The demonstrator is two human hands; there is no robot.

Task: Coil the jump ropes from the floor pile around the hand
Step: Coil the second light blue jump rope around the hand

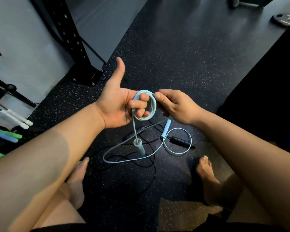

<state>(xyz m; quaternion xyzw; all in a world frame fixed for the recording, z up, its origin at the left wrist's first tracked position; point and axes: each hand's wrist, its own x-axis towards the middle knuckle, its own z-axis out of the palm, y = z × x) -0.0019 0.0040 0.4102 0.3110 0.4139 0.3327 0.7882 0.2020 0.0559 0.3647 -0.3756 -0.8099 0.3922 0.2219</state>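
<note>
1. The left hand point(114, 105) curls its fingers through the blue rope's point(155, 106) coils; the right hand point(174, 106) pinches the strand.
2. Slack tension could let the loops slip off.
3. The tail on the floor point(174, 56) may snag the black rope point(181, 140).

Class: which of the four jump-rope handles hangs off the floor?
The pale blue handle dangling beneath the left hand; the other blue handle and both black handles lie flat.

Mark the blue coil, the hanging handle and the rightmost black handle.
blue coil point(154, 106): head view, right side of loops.
hanging handle point(140, 148): head view, its middle.
rightmost black handle point(181, 141): head view, ribbed grip.
</note>
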